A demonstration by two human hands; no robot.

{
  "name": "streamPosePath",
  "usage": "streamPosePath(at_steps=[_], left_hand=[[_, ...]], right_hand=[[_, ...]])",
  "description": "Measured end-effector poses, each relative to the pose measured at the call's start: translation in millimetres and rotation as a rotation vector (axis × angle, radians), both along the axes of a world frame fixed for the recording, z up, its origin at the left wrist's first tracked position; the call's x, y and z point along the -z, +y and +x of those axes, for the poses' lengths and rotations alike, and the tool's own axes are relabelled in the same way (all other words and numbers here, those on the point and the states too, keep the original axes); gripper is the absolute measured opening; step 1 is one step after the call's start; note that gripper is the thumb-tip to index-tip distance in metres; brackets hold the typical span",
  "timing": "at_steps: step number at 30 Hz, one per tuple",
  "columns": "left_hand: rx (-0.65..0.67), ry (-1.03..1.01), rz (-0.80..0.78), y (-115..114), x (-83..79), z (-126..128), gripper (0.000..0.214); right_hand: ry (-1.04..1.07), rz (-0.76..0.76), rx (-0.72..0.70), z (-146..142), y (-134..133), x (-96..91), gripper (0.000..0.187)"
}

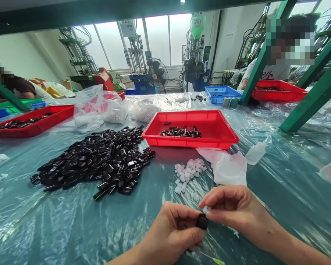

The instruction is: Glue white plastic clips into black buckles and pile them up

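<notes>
Part (202, 222) sits pinched in left hand (174, 231), white bit (206, 209) pinched in right hand (241, 210) at its one o'clock; seemingly joining, needing alignment next.

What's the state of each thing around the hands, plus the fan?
Left hand, gripping black part
Right hand, pinching white piece
Black part, held off the pile
White piece, held close by black part
Black pile, loosely heaped
Middle red tray, partly filled
White pile, loose
White sheet, rumpled
Fan, spinning or still unclear
</notes>
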State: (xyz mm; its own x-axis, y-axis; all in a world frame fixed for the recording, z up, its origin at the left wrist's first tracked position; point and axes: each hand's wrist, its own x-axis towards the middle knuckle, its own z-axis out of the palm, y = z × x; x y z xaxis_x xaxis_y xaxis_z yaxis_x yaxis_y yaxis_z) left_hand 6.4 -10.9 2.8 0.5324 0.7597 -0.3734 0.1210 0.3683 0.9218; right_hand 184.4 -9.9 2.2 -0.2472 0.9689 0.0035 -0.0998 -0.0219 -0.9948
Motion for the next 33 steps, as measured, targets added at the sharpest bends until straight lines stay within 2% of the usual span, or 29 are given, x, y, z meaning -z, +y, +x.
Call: streamPosePath(at_steps=[2,9,13,16,19,33], left_hand=[[0.003,0.005,0.028,0,0.7,0,0.021],[0.030,-0.016,0.131,1,4.4,0,0.017],[0.005,-0.018,0.146,0,5.1,-1,0.015],[-0.005,-0.024,0.147,-1,4.8,-2,0.015],[-0.001,-0.026,0.157,-1,4.1,-2,0.015],[-0.002,0.045,0.197,-2,3.5,-2,0.016]], right_hand=[[-0.046,0.081,-0.011,-2,-2,-0.1,0.004],[-0.291,0.534,0.005,-7,-8,-1.9,0.019],[-0.444,0.700,0.023,-6,-9,-1.2,0.025],[-0.481,0.787,0.027,-5,-9,-0.9,0.027],[-0.490,0.822,0.039,-5,-8,-0.3,0.026],[-0.541,0.752,0.031,-7,-11,1.7,0.020]])
